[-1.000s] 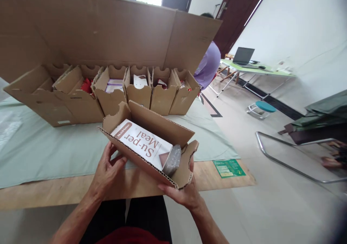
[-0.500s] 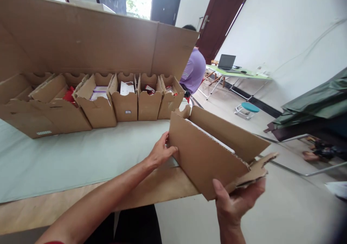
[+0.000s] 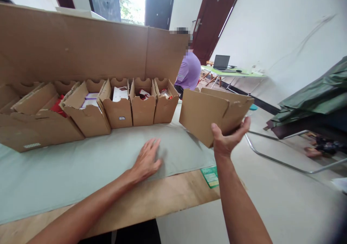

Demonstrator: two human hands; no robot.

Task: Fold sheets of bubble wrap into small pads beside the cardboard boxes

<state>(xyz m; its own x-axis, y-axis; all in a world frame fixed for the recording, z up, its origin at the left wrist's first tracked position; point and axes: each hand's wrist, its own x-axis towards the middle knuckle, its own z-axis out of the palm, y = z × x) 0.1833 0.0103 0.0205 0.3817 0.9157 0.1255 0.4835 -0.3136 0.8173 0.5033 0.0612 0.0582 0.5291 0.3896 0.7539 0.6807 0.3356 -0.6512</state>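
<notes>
No wording or number can be read with certainty; 4 markings are recorded. At 5 o'clock, a green printed card [image 3: 208,177] lies on the wooden table edge [image 3: 173,191], bearing pale print and a yellowish block low down, characters too small to read. At 9 o'clock, a small blue-edged white label [image 3: 121,118] is on the front of a cardboard box [image 3: 116,109]; its characters cannot be made out. Between 8 and 9 o'clock, a white patterned label [image 3: 31,146] sits low on the leftmost box [image 3: 51,131], content unreadable. Near 12 o'clock, a purple shirt [image 3: 192,70] on a person bears pale lettering [image 3: 181,72], illegible
</notes>
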